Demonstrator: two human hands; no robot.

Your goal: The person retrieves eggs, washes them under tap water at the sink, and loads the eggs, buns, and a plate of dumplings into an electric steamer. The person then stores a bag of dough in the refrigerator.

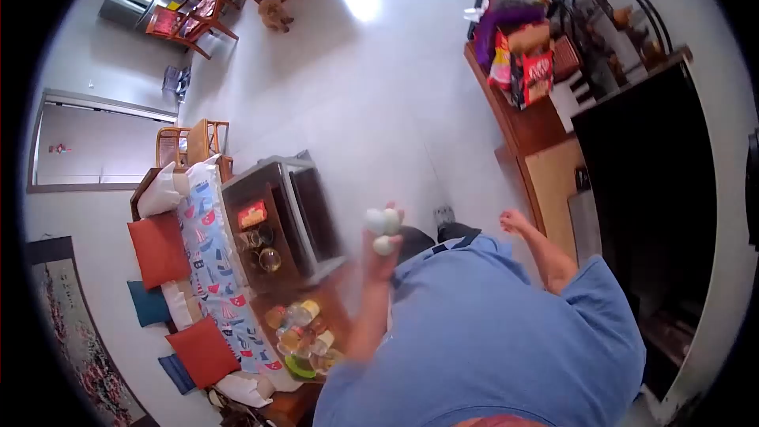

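In my left hand [381,261] I hold pale eggs [383,246] with a smooth, whitish-green shell, three of them showing. The palm faces up, and the fingers are mostly hidden behind the eggs. My right hand [515,222] hangs apart on the other side of my body, close to the wooden cabinet. Its fingers look loosely curled, and nothing shows in them. Both arms reach out from a blue shirt [490,324]. Below the eggs I see one shoe [444,215] on the pale floor.
Left, a coffee table [316,186] carries a red box [252,214], glasses and several jars [300,336] beside a cushioned sofa [209,245]. Right, a wooden cabinet [530,130] holds snack packs [531,71] and fruit, near a black television [648,198]. A brown dog [273,14] is far ahead near chairs.
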